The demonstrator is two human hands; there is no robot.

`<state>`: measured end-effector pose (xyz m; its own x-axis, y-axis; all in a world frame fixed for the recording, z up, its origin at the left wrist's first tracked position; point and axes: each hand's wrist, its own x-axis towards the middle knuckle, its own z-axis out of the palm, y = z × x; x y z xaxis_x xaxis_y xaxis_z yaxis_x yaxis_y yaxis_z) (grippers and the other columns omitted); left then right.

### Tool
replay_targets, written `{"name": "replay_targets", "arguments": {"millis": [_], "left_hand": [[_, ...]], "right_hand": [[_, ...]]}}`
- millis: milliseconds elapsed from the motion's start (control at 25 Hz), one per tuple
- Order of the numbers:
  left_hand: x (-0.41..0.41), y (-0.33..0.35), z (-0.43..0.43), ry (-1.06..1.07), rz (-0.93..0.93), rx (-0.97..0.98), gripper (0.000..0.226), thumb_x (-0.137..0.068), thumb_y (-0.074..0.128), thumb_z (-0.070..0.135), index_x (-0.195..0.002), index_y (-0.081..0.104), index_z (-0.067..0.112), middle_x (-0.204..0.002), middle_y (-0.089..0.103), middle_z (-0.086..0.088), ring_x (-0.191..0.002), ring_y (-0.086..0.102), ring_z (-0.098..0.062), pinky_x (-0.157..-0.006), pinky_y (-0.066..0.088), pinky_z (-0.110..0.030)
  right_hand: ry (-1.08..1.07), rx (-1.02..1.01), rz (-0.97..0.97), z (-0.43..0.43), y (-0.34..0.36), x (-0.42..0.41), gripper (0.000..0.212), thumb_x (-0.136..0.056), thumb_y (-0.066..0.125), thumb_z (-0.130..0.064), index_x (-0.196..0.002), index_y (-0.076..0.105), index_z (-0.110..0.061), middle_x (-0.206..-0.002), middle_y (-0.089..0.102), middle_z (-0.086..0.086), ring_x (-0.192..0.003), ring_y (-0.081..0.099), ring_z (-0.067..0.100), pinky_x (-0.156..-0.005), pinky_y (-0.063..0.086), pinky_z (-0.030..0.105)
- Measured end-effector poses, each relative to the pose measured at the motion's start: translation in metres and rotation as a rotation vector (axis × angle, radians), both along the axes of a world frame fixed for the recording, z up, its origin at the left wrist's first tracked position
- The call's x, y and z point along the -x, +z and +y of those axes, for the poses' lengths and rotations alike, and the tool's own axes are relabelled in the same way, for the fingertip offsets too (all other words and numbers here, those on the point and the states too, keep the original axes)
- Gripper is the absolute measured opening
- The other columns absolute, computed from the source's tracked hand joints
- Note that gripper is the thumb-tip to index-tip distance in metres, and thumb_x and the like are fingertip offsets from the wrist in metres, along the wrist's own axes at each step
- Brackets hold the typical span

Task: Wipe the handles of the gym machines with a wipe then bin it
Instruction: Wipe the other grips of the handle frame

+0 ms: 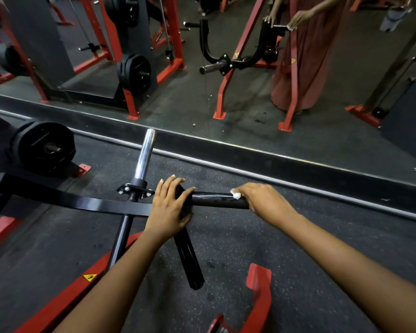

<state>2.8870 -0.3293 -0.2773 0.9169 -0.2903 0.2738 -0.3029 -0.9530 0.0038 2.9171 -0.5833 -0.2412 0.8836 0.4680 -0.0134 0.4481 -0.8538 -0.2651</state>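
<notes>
Both forearms reach in from the bottom edge to one machine arm. The right hand (pixel 262 200) has its fingers curled over the far end of a black handle (pixel 219 201), pressing a small white wipe (pixel 237 195) against it; only a corner of the wipe shows by the knuckles. That handle's long axis runs sideways from those fingers toward the left hand (pixel 171 205), whose fingers lie spread and nearly straight over the joint, holding nothing. I would guess the coming stroke slides the wipe along the bar toward that joint. A second black handle (pixel 189 255) runs from under the left palm back toward the camera, nearer the left hand. Count: two handles, one wipe, one chrome peg (pixel 144 155) beyond the left fingers. No bin shows.
</notes>
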Motion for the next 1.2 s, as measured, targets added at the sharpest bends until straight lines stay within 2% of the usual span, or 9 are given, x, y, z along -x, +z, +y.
{"name": "replay_targets", "arguments": {"millis": [240,360,440,600,720,800,960,1120,1200], "left_hand": [[0.003,0.001,-0.002,0.017,0.004,-0.030,0.074,-0.057,0.085,0.022,-0.126,0.057,0.013,-0.134,0.048,-0.023,-0.130,0.039,-0.044,-0.107,0.028,-0.058],[0.017,-0.006,-0.005,0.057,0.016,-0.015,0.081,-0.068,0.077,0.021,-0.140,0.042,0.016,-0.150,0.028,-0.019,-0.141,0.018,-0.037,-0.112,0.016,-0.052],[0.033,-0.013,-0.011,0.107,0.044,0.069,0.084,-0.072,0.074,0.019,-0.145,0.032,0.019,-0.155,0.015,-0.013,-0.143,0.004,-0.032,-0.114,0.007,-0.049],[0.075,-0.024,-0.037,0.272,0.119,0.388,0.090,-0.079,0.067,0.014,-0.147,0.010,0.028,-0.156,-0.010,-0.002,-0.144,-0.011,-0.026,-0.117,0.000,-0.043],[0.090,-0.025,-0.057,0.530,0.145,0.891,0.091,-0.081,0.068,0.009,-0.149,0.007,0.022,-0.156,0.002,-0.010,-0.143,0.012,-0.022,-0.112,0.018,-0.033],[0.087,-0.026,-0.064,0.666,0.172,1.081,0.083,-0.086,0.064,0.016,-0.149,0.010,0.014,-0.154,0.016,-0.014,-0.141,0.021,-0.025,-0.111,0.021,-0.032],[0.072,-0.035,-0.073,0.787,0.204,1.222,0.069,-0.091,0.056,0.025,-0.147,0.018,0.015,-0.147,0.036,-0.013,-0.135,0.035,-0.029,-0.108,0.030,-0.039],[0.068,-0.045,-0.079,0.868,0.150,1.221,0.060,-0.093,0.051,0.027,-0.145,0.022,0.022,-0.139,0.047,-0.012,-0.125,0.045,-0.031,-0.098,0.036,-0.039],[0.067,-0.050,-0.080,0.877,0.117,1.224,0.058,-0.093,0.052,0.027,-0.144,0.025,0.023,-0.136,0.049,-0.012,-0.122,0.048,-0.032,-0.092,0.037,-0.035]], "right_hand": [[0.212,-0.114,-0.114,0.074,-0.009,0.018,0.042,-0.092,0.043,-0.004,-0.134,0.046,-0.011,-0.140,0.047,0.007,-0.131,0.041,0.022,-0.103,0.039,0.035],[0.325,-0.134,-0.275,0.046,-0.005,0.025,0.034,-0.077,0.066,0.001,-0.110,0.066,-0.004,-0.118,0.065,0.012,-0.111,0.061,0.026,-0.082,0.056,0.033],[0.372,-0.077,-0.382,0.020,-0.005,0.029,0.032,-0.063,0.077,0.000,-0.095,0.073,-0.006,-0.103,0.071,0.010,-0.096,0.068,0.023,-0.066,0.059,0.033],[0.345,-0.041,-0.380,0.005,0.000,0.033,0.030,-0.070,0.067,-0.003,-0.099,0.072,-0.007,-0.105,0.070,0.008,-0.099,0.067,0.021,-0.070,0.059,0.031],[0.355,-0.101,-0.335,0.035,0.007,0.022,0.035,-0.084,0.050,0.000,-0.116,0.062,-0.004,-0.123,0.062,0.011,-0.118,0.056,0.023,-0.081,0.057,0.036],[0.379,-0.030,-0.287,0.057,0.007,0.011,0.038,-0.093,0.037,-0.007,-0.129,0.051,-0.007,-0.136,0.050,0.008,-0.130,0.042,0.020,-0.091,0.050,0.035],[0.430,0.090,-0.231,0.060,-0.003,0.005,0.039,-0.098,0.033,-0.010,-0.136,0.042,-0.013,-0.143,0.041,0.003,-0.131,0.039,0.018,-0.086,0.052,0.033],[0.524,-0.006,-0.382,0.013,-0.001,0.014,0.029,-0.087,0.045,-0.003,-0.107,0.065,-0.004,-0.114,0.065,0.011,-0.104,0.063,0.026,-0.058,0.058,0.035],[0.562,-0.010,-0.476,0.006,-0.002,0.011,0.029,-0.085,0.044,-0.003,-0.101,0.068,-0.005,-0.106,0.068,0.010,-0.096,0.066,0.024,-0.055,0.058,0.031]]}}
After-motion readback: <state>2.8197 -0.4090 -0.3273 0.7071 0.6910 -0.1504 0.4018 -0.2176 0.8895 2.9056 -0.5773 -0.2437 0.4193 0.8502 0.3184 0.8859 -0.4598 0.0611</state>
